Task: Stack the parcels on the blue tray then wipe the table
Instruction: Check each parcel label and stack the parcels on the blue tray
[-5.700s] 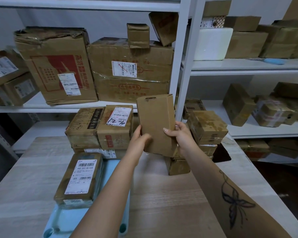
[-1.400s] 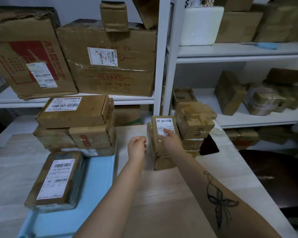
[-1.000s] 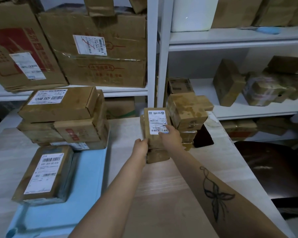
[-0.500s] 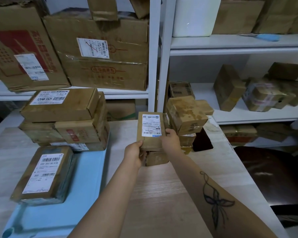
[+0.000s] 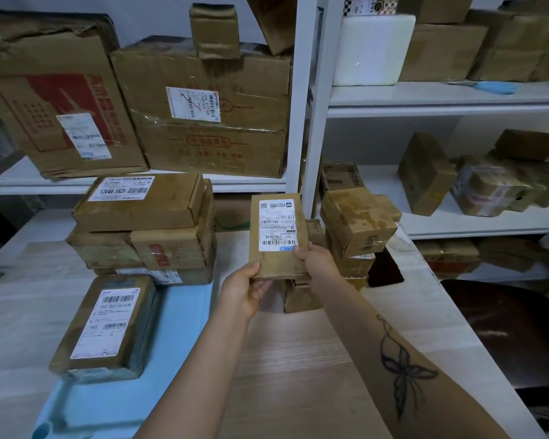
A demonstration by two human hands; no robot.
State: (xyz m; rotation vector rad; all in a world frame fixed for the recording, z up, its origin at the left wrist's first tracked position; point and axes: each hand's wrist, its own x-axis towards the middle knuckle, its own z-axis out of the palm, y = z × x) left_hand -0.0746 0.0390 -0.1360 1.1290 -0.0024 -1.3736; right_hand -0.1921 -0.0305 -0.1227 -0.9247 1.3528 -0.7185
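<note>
Both hands on one flat brown parcel (image 5: pixel 278 245), which is held up off the table (image 5: pixel 298 369) with its label face up. Left hand (image 5: pixel 244 289) grips the near-left corner, thumb on top and fingers underneath. Right hand (image 5: pixel 317 259) grips the near-right edge, thumb pressing on the label's near corner. The right forearm has a butterfly tattoo (image 5: pixel 400 369).

Directly below and behind the held parcel is a small box (image 5: pixel 301 296) on the table. Just right of it is a loose pile of parcels (image 5: pixel 355 226), the top one tilted. None of these are on the tray. There's a dark object (image 5: pixel 384 269) on the table beside the pile; can't tell what it is.

The blue tray (image 5: pixel 178 327) is on the left side of the table. Its near part carries a flat labelled parcel (image 5: pixel 108 324). Its far end carries a stack of boxes (image 5: pixel 159 248), with a labelled flat box (image 5: pixel 140 201) on top. There's bare blue between the flat parcel and the held one.

Far side: white shelving (image 5: pixel 441 99). Big cartons (image 5: pixel 210 112) are on the left shelf. A white foam box (image 5: pixel 374 49) and more brown parcels are on the right shelves.
</note>
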